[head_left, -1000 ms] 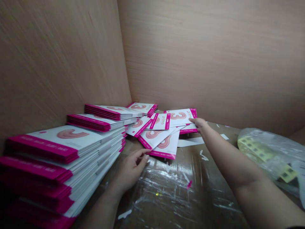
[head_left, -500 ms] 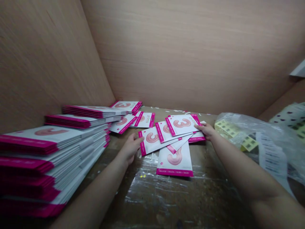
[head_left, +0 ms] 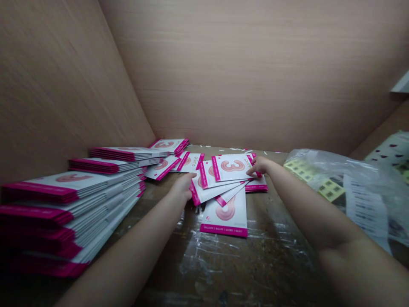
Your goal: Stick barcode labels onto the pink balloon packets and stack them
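Note:
Several white packets with pink edges and a curled number 3 balloon picture lie fanned in the middle; the top packet (head_left: 232, 167) overlaps the others. My left hand (head_left: 184, 186) grips the left end of the fanned packets, its thumb over their edge. At the right end, my right hand (head_left: 260, 165) has its fingers over the top packet's corner, thumb and fingers apart. Beneath the fan, a lower packet (head_left: 225, 213) lies flat, its pink strip toward me.
Tall stacks of the same packets (head_left: 108, 194) stand at the left by a wooden wall (head_left: 64, 76). Loose packets (head_left: 162, 167) lie beside them. Clear plastic bags (head_left: 377, 187) with yellow label sheets (head_left: 330, 189) sit at the right. Small paper scraps lie along the back.
The fanned packets are drawn closer together, their left end tucked in. My right hand has moved left along the top packet and its fingers have spread. The view has shifted slightly.

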The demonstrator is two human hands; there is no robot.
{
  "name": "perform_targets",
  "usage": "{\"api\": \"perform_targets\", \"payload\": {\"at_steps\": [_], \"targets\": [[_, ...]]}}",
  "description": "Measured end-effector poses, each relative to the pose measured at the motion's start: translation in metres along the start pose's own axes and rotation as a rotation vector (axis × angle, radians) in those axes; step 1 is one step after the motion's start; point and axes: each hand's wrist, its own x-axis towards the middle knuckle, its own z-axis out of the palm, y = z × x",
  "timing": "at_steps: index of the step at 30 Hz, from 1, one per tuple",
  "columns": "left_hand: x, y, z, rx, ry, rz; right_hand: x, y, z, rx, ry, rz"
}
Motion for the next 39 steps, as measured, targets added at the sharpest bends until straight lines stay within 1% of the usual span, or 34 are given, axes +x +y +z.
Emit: {"api": "perform_targets", "payload": {"at_steps": [2, 4, 6, 9, 11, 12, 14, 16, 17, 19, 21, 23, 24, 26, 27, 29, 31, 33, 35, 37, 39], "targets": [[0.001, -0.002, 0.009, 0.014, -0.036, -0.046, -0.001, -0.006, 0.005, 0.036, -0.062, -0.027], [0.003, -0.009, 0.018, 0.032, -0.046, -0.061, -0.004, -0.010, 0.009, 0.095, -0.120, -0.054], [0.007, -0.019, 0.025, 0.047, -0.012, -0.027, -0.007, -0.012, 0.012, 0.175, -0.164, -0.067], [0.011, -0.035, 0.032, 0.051, 0.066, 0.067, -0.018, -0.005, 0.009, 0.330, -0.175, -0.036], [0.013, -0.042, 0.033, 0.041, 0.096, 0.102, -0.035, 0.007, 0.003, 0.428, -0.195, 0.036], [0.013, -0.046, 0.034, 0.035, 0.105, 0.109, -0.046, 0.014, 0.000, 0.467, -0.234, 0.088], [0.010, -0.052, 0.037, 0.027, 0.114, 0.106, -0.071, 0.027, -0.001, 0.535, -0.359, 0.207], [0.003, -0.061, 0.043, 0.029, 0.111, 0.100, -0.095, 0.035, 0.007, 0.627, -0.469, 0.307], [-0.001, -0.066, 0.048, 0.035, 0.106, 0.099, -0.104, 0.036, 0.014, 0.688, -0.491, 0.336], [-0.013, -0.078, 0.057, 0.061, 0.083, 0.092, -0.113, 0.033, 0.031, 0.830, -0.455, 0.343], [-0.026, -0.086, 0.062, 0.116, 0.038, 0.057, -0.112, 0.028, 0.044, 0.954, -0.354, 0.316], [-0.038, -0.088, 0.057, 0.201, -0.043, -0.006, -0.105, 0.028, 0.046, 1.031, -0.255, 0.296], [-0.043, -0.086, 0.050, 0.248, -0.088, -0.035, -0.102, 0.030, 0.041, 1.053, -0.222, 0.291], [-0.050, -0.074, 0.028, 0.329, -0.146, -0.043, -0.100, 0.041, 0.023, 1.075, -0.199, 0.285], [-0.051, -0.066, 0.016, 0.355, -0.146, -0.016, -0.102, 0.048, 0.012, 1.077, -0.209, 0.279], [-0.049, -0.049, -0.007, 0.372, -0.087, 0.083, -0.111, 0.062, -0.008, 1.074, -0.264, 0.283], [-0.041, -0.035, -0.021, 0.380, -0.028, 0.168, -0.124, 0.069, -0.015, 1.072, -0.332, 0.341], [-0.032, -0.027, -0.025, 0.407, -0.039, 0.192, -0.137, 0.067, -0.009, 1.075, -0.372, 0.425], [-0.026, -0.026, -0.021, 0.447, -0.095, 0.178, -0.148, 0.060, 0.005, 1.075, -0.378, 0.478], [-0.027, -0.031, -0.016, 0.483, -0.145, 0.157, -0.157, 0.054, 0.018, 1.085, -0.375, 0.463], [-0.035, -0.041, -0.014, 0.505, -0.167, 0.140, -0.164, 0.053, 0.024, 1.105, -0.366, 0.419]]}}
